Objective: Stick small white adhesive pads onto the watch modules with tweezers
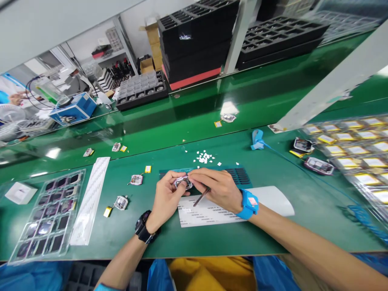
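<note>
My left hand [166, 193] is closed round a small smartwatch case [183, 182], its open side with the inner parts facing up. The fingertips of my right hand [222, 189] meet at the case's right edge; whatever they pinch there is too small to make out. Slim metal tweezers [201, 197] are tucked in my right hand, one end sticking out below the fingers. Under both hands lie a white printed sheet [197, 216] and a dark strip sheet [239, 176]. Small white pieces [204, 157] are scattered just beyond.
More watch cases with yellow-edged batteries lie about, such as one case [136, 179] to the left. A clear tray of screens [50, 214] stands far left, a tray of batteries [360, 149] far right. A blue cord [291, 155] crosses the right side; a slanted post [330, 81] rises behind.
</note>
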A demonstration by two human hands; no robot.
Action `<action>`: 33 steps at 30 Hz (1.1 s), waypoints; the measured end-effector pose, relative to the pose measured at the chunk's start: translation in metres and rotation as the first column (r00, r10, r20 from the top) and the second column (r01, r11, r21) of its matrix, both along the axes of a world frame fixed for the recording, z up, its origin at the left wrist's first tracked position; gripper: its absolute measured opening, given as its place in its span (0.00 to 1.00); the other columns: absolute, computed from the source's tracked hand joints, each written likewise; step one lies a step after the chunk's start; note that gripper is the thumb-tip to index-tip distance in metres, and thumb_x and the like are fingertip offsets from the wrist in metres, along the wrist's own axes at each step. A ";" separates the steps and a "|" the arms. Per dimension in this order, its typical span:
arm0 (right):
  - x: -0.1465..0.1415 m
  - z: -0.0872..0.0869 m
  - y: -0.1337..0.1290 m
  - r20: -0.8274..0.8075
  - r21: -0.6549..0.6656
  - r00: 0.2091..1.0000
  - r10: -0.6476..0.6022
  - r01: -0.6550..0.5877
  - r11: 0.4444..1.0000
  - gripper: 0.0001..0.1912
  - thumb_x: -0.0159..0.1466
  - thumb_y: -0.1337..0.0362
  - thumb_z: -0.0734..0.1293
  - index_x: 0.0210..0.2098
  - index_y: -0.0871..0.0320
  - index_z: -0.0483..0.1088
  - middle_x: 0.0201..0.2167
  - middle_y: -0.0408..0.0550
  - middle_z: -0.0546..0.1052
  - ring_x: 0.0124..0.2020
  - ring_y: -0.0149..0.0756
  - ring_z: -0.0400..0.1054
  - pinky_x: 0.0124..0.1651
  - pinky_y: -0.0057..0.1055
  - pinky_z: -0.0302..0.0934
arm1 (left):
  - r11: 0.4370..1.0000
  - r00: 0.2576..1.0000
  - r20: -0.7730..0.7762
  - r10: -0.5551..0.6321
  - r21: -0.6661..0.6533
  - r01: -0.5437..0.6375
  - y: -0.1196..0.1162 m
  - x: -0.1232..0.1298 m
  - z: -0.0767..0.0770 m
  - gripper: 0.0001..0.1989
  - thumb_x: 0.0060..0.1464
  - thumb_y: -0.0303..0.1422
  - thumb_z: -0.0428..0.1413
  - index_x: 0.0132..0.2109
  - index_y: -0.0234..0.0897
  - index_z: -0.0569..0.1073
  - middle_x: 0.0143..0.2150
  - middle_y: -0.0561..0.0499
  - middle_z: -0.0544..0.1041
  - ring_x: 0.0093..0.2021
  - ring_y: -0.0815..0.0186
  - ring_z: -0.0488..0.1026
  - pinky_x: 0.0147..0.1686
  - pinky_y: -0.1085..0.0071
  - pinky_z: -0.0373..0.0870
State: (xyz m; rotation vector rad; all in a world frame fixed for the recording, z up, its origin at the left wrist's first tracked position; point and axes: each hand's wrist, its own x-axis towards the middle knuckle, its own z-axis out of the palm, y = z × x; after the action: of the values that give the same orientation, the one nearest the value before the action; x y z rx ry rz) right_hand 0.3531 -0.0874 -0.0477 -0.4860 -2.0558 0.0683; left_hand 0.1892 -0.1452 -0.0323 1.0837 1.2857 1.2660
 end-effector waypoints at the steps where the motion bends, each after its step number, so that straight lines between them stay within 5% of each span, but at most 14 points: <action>1: 0.000 0.000 0.000 0.002 -0.008 1.000 0.001 -0.001 1.000 0.09 0.72 0.69 0.62 0.40 0.60 0.74 0.37 0.50 0.82 0.35 0.34 0.78 0.33 0.27 0.71 | 1.000 1.000 0.000 -0.004 -0.010 0.004 0.000 0.001 0.000 0.14 0.49 0.35 0.64 0.42 0.35 0.75 0.36 0.50 0.80 0.32 0.70 0.76 0.30 0.74 0.79; 10: 0.002 -0.002 -0.003 0.078 -0.106 0.997 0.006 0.003 0.994 0.11 0.71 0.69 0.62 0.42 0.56 0.77 0.39 0.50 0.82 0.36 0.35 0.77 0.34 0.28 0.71 | 1.000 0.998 -0.062 0.011 0.006 -0.011 -0.002 0.002 -0.007 0.12 0.51 0.32 0.62 0.44 0.36 0.76 0.40 0.48 0.81 0.33 0.68 0.78 0.33 0.73 0.79; 22: 0.007 0.003 -0.003 0.252 0.035 0.968 -0.012 0.004 0.999 0.17 0.67 0.77 0.56 0.43 0.60 0.74 0.41 0.52 0.81 0.36 0.36 0.77 0.28 0.27 0.65 | 0.994 0.952 -0.298 0.075 0.103 -0.046 -0.005 0.000 -0.018 0.10 0.59 0.36 0.56 0.44 0.37 0.78 0.36 0.48 0.82 0.33 0.65 0.78 0.32 0.72 0.77; 28: 0.001 0.006 -0.009 0.013 -0.263 0.998 0.061 -0.055 0.963 0.12 0.70 0.71 0.61 0.38 0.57 0.76 0.38 0.49 0.82 0.35 0.35 0.77 0.37 0.29 0.71 | 0.992 0.946 -0.308 0.097 0.112 -0.065 -0.006 0.000 -0.023 0.11 0.59 0.36 0.58 0.45 0.37 0.79 0.32 0.49 0.82 0.30 0.65 0.77 0.30 0.72 0.76; 33: 0.000 0.017 -0.009 -0.124 -0.601 0.991 0.041 -0.108 0.792 0.06 0.66 0.64 0.68 0.34 0.54 0.77 0.32 0.45 0.81 0.30 0.36 0.76 0.33 0.31 0.70 | 0.990 0.947 -0.307 0.097 0.132 -0.059 -0.007 0.000 -0.020 0.10 0.59 0.36 0.58 0.44 0.37 0.79 0.30 0.50 0.81 0.27 0.65 0.77 0.29 0.71 0.77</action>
State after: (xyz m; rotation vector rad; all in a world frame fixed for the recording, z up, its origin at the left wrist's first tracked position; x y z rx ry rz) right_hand 0.3528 -0.0963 -0.0312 -0.7727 -1.9183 0.8122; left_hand 0.1893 -0.1524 -0.0519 1.3743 1.5157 1.2797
